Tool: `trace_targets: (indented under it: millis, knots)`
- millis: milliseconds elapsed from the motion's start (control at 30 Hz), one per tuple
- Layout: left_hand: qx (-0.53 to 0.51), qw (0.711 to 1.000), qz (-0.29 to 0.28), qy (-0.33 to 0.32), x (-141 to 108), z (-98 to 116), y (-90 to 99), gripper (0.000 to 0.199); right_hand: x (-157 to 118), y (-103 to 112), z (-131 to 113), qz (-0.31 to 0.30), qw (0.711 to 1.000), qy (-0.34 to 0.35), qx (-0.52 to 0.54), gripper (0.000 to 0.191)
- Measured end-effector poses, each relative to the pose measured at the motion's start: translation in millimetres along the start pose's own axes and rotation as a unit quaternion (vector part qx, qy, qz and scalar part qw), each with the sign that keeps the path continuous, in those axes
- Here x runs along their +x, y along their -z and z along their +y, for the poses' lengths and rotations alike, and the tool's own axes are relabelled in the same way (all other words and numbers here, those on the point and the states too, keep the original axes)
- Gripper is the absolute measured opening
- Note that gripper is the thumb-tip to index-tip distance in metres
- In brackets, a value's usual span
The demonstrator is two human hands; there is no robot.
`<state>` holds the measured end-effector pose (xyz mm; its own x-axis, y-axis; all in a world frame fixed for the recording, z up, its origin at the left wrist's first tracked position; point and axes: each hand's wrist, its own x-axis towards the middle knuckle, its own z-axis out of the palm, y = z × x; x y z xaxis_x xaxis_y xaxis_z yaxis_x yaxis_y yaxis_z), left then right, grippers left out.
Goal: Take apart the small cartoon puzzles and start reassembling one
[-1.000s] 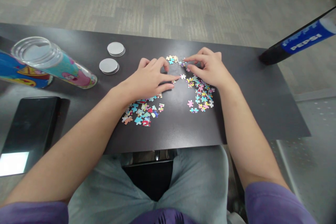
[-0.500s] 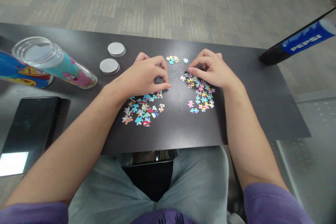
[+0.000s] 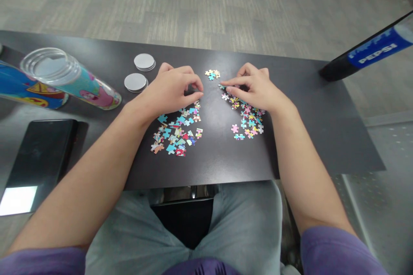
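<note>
My left hand [image 3: 176, 88] hovers over the far end of the left pile of jigsaw pieces [image 3: 176, 133]. Its fingers curl loosely, thumb and index tips close together, and I see nothing between them. My right hand [image 3: 253, 84] is at the far end of the right pile of jigsaw pieces [image 3: 250, 118]. The index finger is stretched out, its tip at a light blue jigsaw piece [image 3: 221, 87] lying on the table, with the thumb apart. Beyond both hands, in the middle, lies a small cluster of yellow and blue pieces [image 3: 212, 74]. Each hand hides part of its pile.
Two stacks of white discs [image 3: 144, 62] lie left of my left hand. Farther left are a clear-topped printed tube [image 3: 80, 81], a blue printed container [image 3: 29, 86] and a black tablet-like device [image 3: 38, 154]. A Pepsi bottle [image 3: 371, 51] stands on the dark table [image 3: 209, 167] at the right.
My right hand has shifted left, and the lone light blue piece has moved nearer to me, to the right pile's edge. The left hand has drawn slightly back to the left.
</note>
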<state>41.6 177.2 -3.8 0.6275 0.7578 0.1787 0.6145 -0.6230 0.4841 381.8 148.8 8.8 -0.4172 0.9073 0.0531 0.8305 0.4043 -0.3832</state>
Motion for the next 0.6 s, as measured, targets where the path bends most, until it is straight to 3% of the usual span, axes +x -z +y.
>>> trace_targets:
  millis: [267, 467, 600]
  knots:
    - [0.032, 0.999, 0.021, 0.029, -1.6, 9.5, -5.8, 0.026, -0.2, -13.1, -30.1, -0.060, 0.995, 0.082, 0.006, 0.044]
    - [0.050, 0.997, 0.048, 0.016, -3.6, 25.0, -21.2, 0.044, 2.2, -12.4, -23.2, 0.020, 1.000, 0.000, -0.018, 0.053]
    - [0.045, 0.998, 0.026, 0.047, -4.0, 23.7, -21.1, 0.059, 6.1, -18.6, -14.4, -0.001, 1.000, 0.024, -0.017, 0.061]
